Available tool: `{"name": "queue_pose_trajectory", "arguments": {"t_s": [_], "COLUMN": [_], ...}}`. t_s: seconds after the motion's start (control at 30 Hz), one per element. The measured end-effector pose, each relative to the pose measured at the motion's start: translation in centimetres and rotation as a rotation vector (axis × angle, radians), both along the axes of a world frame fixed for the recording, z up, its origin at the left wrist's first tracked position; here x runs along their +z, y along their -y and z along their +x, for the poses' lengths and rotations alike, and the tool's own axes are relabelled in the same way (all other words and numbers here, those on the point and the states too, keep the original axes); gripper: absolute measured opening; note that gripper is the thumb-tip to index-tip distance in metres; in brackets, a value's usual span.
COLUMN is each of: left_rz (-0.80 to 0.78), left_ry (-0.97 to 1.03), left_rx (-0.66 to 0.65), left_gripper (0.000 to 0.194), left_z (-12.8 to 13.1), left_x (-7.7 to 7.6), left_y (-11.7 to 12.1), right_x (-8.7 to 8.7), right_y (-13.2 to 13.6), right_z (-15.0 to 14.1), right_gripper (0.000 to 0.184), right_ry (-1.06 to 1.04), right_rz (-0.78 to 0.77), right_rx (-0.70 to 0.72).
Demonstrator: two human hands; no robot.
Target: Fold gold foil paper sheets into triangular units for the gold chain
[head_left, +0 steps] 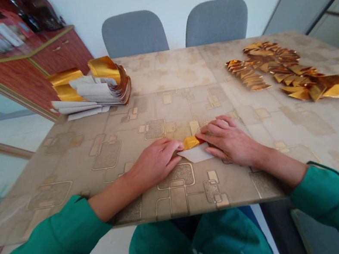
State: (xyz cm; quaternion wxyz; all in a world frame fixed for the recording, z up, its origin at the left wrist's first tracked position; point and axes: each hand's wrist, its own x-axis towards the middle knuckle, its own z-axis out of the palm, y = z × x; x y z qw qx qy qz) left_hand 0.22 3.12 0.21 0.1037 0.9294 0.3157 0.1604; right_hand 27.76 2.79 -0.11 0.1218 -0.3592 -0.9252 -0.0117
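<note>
Room: two grey chairs (133,34) stand beyond the far edge of the bench (164,77), and a reddish wooden cabinet (61,54) sits off the far left corner.

Bench top: patterned, glossy cover. A stack of gold-backed paper sheets (92,90) lies near the far left, its curled ends fanned and loose. Folded gold pieces (284,71) lie in overlapping rows at far right, well apart from the stack.

Hands: both work near the bench's near edge, green sleeves (336,198) pushed toward the forearms. The left hand (154,163) and right hand (231,142) press inward from either side, nearly meeting. Fingers closed on the folded gold-and-white paper (193,149), which lies flat between them, gold on top and a white flap below.

Risk: the slick cover offers little grip, so the small piece could slide or spring open if pressure eases. A sweeping forearm could disturb the overlapping rows or loose stack, though open bench separates both from the hands. Little room remains toward the near edge, so a dropped piece could go over there.
</note>
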Motion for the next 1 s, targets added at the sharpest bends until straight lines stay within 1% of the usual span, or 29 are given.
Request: {"name": "queue_pose_trajectory", "arguments": {"t_s": [0.07, 0.13, 0.3, 0.43, 0.53, 0.7, 0.77, 0.9, 1.0], "left_rz": [-0.008, 0.017, 0.184, 0.313, 0.361, 0.355, 0.356, 0.384, 0.385], "left_ry": [0.036, 0.038, -0.027, -0.09, -0.132, -0.207, -0.215, -0.201, -0.18], "left_rx": [0.008, 0.0, -0.112, -0.169, -0.215, -0.275, -0.281, -0.267, -0.286], "left_gripper": [0.007, 0.012, 0.025, 0.026, 0.027, 0.032, 0.03, 0.024, 0.024], "left_z": [0.3, 0.7, 1.3, 1.1, 1.1, 1.1, 0.9, 0.9, 1.2], "left_x": [0.0, 0.0, -0.4, -0.3, 0.2, 1.1, 1.3, 1.0, 0.6], "left_y": [-0.4, -0.8, -1.3, -1.3, -1.3, -1.4, -1.5, -1.2, -0.8], "right_x": [-0.1, -0.3, -0.3, 0.2, 0.4, 0.5, 0.5, 0.5, 0.3], "right_y": [0.0, 0.0, 0.1, 0.2, 0.3, 0.7, 0.9, 1.2, 1.5], "right_z": [0.1, 0.2, 0.1, 0.0, 0.0, -0.2, -0.3, -0.4, -0.6], "right_gripper": [0.044, 0.045, 0.044, 0.033, 0.032, 0.034, 0.034, 0.029, 0.026], "right_ry": [-0.007, -0.009, -0.023, -0.047, -0.055, -0.068, -0.081, -0.117, -0.143], "right_rz": [-0.001, 0.008, 0.041, 0.008, -0.029, -0.039, -0.053, -0.081, -0.102], "right_rx": [0.015, 0.029, 0.046, 0.154, 0.201, 0.206, 0.206, 0.231, 0.208]}}
